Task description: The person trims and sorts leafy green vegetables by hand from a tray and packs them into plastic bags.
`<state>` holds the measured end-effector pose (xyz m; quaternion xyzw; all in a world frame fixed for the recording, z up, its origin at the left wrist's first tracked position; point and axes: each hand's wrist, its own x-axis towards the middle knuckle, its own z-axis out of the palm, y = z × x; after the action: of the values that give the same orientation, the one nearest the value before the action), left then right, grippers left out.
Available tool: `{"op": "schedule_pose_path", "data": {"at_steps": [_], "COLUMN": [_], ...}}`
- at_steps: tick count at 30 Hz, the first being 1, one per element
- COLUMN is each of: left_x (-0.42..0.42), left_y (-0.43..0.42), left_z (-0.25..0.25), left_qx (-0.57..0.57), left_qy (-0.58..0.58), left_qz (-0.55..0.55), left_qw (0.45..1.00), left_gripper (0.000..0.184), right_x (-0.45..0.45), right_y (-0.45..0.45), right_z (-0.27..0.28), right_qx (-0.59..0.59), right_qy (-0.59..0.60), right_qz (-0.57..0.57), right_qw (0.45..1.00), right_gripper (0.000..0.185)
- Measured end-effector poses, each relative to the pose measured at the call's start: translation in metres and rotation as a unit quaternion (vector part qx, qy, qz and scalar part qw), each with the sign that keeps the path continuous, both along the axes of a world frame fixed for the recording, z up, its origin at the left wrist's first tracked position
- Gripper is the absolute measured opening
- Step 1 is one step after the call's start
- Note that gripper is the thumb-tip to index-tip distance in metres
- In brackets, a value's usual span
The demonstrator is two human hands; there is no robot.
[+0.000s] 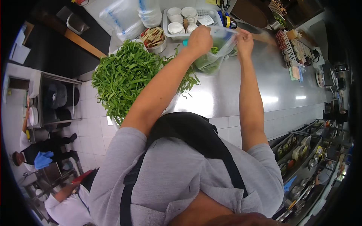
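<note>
A clear plastic bag [212, 60] with green leaves inside hangs between my hands over the steel counter. My left hand [201, 39] is closed on the left side of its rim. On the right, my right hand [244, 40] pinches the other side of the rim, fingers pressed together. A large heap of cut green leaves [130, 73] lies to the left of my left forearm, and some leaves spread towards the bag.
Behind my hands stands a white basket [166, 23] with small white cups. A bowl of cut stalks [153, 37] sits beside it. Plastic-wrapped stacks [148, 15] are at the back. A crate [288, 47] with jars is at the right. Other people are at the lower left.
</note>
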<state>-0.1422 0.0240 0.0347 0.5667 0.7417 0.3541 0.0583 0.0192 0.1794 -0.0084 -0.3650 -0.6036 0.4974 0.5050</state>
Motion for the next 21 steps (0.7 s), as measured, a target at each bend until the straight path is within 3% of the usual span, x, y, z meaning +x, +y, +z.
{"op": "schedule_pose_path", "data": {"at_steps": [2,4,6,8,11,14,17,19,21], "left_x": [-0.004,-0.01,-0.019,-0.019,-0.017,-0.011,-0.023,-0.041,-0.054], "left_y": [0.0,-0.004,-0.01,-0.011,-0.015,-0.014,-0.016,-0.04,-0.086], "left_z": [0.006,-0.003,-0.009,-0.017,-0.029,-0.033,-0.019,0.007,0.039], "left_qx": [0.014,0.011,-0.035,-0.058,-0.04,-0.038,-0.107,-0.129,-0.085], "left_qy": [-0.006,0.002,-0.017,-0.02,-0.002,0.004,-0.008,-0.06,-0.111], "left_qz": [0.029,0.058,0.042,0.026,0.016,-0.008,-0.102,-0.201,-0.205], "left_qw": [0.999,0.998,0.998,0.998,0.999,0.999,0.989,0.969,0.969], "left_gripper": [0.039,0.043,0.039,0.042,0.054,0.054,0.051,0.047,0.038], "right_x": [-0.001,0.011,0.023,0.034,0.03,0.014,0.021,0.017,0.009], "right_y": [-0.012,-0.038,-0.038,-0.031,-0.054,-0.067,-0.022,-0.048,-0.091], "right_z": [0.014,0.013,-0.023,-0.038,-0.01,-0.009,-0.056,-0.015,0.029], "right_qx": [0.173,0.396,0.304,0.091,0.151,0.327,0.255,0.33,0.315], "right_qy": [-0.093,-0.232,-0.34,-0.37,-0.273,-0.336,-0.419,-0.288,-0.169], "right_qz": [-0.021,0.005,0.038,0.093,0.053,0.05,0.046,-0.015,0.017], "right_qw": [0.98,0.888,0.889,0.92,0.948,0.882,0.87,0.899,0.934], "right_gripper": [0.029,0.029,0.03,0.029,0.026,0.024,0.027,0.026,0.023]}}
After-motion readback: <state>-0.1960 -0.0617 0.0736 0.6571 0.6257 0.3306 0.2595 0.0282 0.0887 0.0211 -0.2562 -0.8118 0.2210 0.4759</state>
